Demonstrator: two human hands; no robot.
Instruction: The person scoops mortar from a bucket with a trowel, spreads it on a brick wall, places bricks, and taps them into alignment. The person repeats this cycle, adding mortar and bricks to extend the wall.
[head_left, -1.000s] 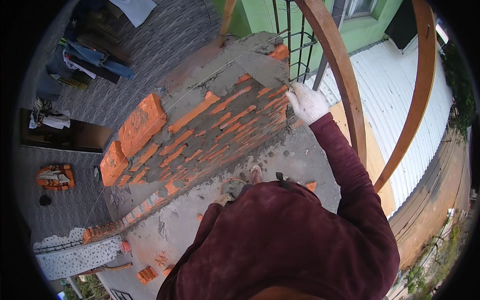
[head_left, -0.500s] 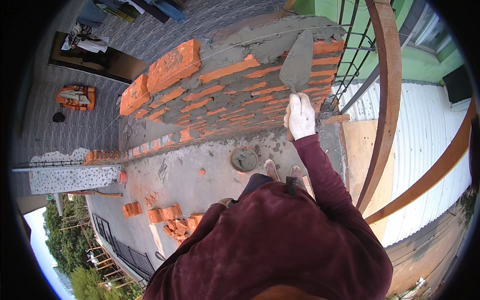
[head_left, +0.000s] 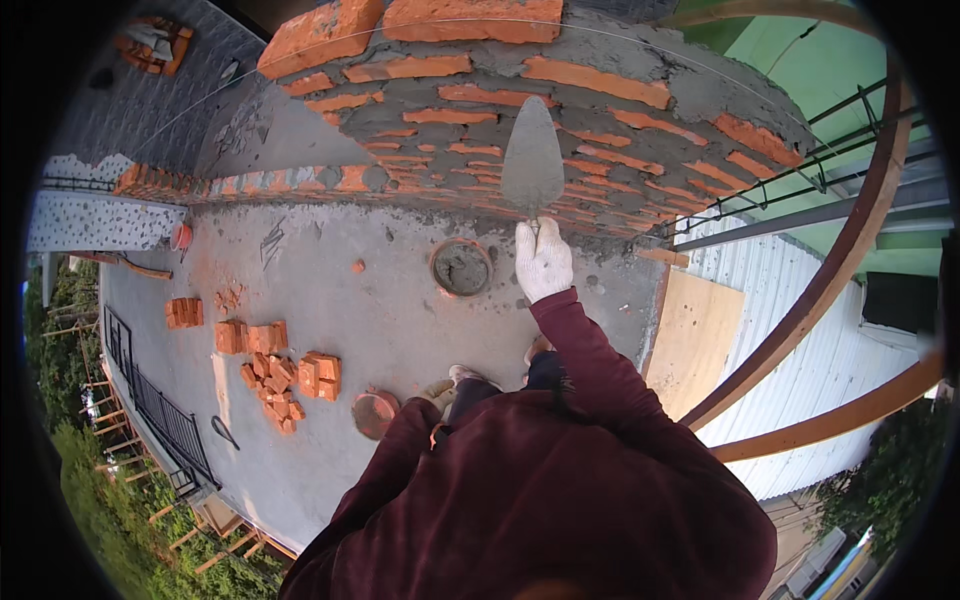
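Observation:
My right hand (head_left: 545, 262), in a white glove, is closed round the handle of a trowel (head_left: 533, 158). The grey blade points away from me and overlaps my view of the brick wall (head_left: 490, 118); whether it touches the wall I cannot tell. Grey mortar is smeared between the wall's orange courses, and two whole bricks (head_left: 472, 20) lie along its top left. A round tub of mortar (head_left: 462, 268) sits on the floor left of my right hand. My left hand (head_left: 438, 393) hangs low beside my body, partly covered by the sleeve, its fingers not clear.
Loose and stacked bricks (head_left: 272, 372) lie on the concrete floor to the left, near a second reddish tub (head_left: 375, 414). A thin string line runs across the wall top. Curved-looking timber poles (head_left: 840, 250) and steel bars (head_left: 850, 150) stand at the right. A black railing (head_left: 165, 400) edges the floor.
My view has swung right and down toward the floor. My right hand has drawn the trowel left and lower, away from the wall's top. The left side's second tub has come into view.

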